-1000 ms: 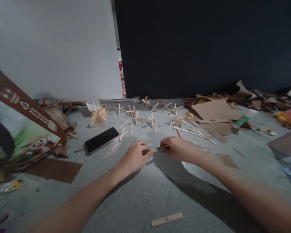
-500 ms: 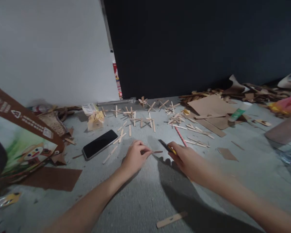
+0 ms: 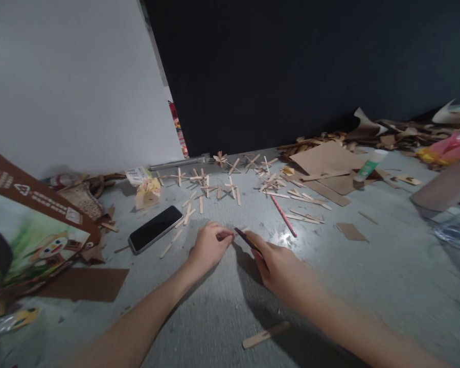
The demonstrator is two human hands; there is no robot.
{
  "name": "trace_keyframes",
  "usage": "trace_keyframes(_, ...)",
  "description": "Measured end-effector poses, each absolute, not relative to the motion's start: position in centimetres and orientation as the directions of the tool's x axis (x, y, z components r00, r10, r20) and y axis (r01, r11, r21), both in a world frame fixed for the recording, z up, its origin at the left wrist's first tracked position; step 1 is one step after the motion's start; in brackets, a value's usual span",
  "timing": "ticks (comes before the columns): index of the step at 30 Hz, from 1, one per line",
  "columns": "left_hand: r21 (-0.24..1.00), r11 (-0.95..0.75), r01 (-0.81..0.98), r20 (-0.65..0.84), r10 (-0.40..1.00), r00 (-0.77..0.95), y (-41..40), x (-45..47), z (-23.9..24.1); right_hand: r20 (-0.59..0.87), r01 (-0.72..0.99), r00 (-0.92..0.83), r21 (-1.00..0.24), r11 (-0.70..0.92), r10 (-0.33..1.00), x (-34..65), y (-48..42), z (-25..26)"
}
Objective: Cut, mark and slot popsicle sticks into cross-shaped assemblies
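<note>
My left hand [image 3: 211, 244] rests low over the grey tabletop, thumb and fingertips pinched on one end of a thin wooden craft stick [image 3: 246, 229]. Most of that stick is hidden behind the knife and the fingers. Wrapped in my right hand [image 3: 281, 263] is a dark utility knife [image 3: 248, 241], its blade pointing left and lying at the stick, close to my left fingertips. Whether the blade cuts into the wood I cannot tell. A separate craft stick [image 3: 266, 335] lies flat in front of my right forearm.
Small crossed-stick pieces [image 3: 230, 186] stand along the back. A phone [image 3: 156, 228] lies to the left, near a printed paper bag [image 3: 34, 225]. Rightward are a red patterned rod [image 3: 283, 216], cardboard sheets [image 3: 325, 161], a glue stick [image 3: 370, 166] and a clear plastic lid [image 3: 456, 232].
My right hand has brought the knife leftward, from apart from the craft stick to right at it. My left hand keeps its pinch. The view has shifted slightly.
</note>
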State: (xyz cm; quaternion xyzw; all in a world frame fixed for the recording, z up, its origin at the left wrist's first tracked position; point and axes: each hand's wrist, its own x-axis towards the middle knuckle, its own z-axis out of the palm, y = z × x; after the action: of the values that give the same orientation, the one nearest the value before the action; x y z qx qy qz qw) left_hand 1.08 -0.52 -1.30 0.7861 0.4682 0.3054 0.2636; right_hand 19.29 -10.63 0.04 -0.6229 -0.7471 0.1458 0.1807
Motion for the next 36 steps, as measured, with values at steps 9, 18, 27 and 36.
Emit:
trace_keyframes(9,0.71,-0.397,0.582,0.228,0.911,0.343,-0.6,1.2,-1.5,-0.005,0.923,-0.115,-0.37,0.104,0.993,18.1,-10.8,-0.7)
trace_keyframes(18,0.709,-0.405,0.578,0.241,0.908,0.342,-0.6,1.2,-1.6,-0.023,0.933,-0.129,-0.34,0.114,0.991,18.3,-10.7,-0.6)
trace_keyframes(27,0.721,-0.388,0.574,0.23,0.916,0.33,-0.5,1.2,-2.3,-0.168,0.993,-0.107,-0.063,0.097,0.98,16.9,-11.4,1.2)
trace_keyframes(36,0.727,-0.368,0.579,0.212,0.923,0.321,-0.7,1.4,-2.4,-0.126,0.986,-0.163,-0.035,0.16,0.978,16.4,-11.3,0.9)
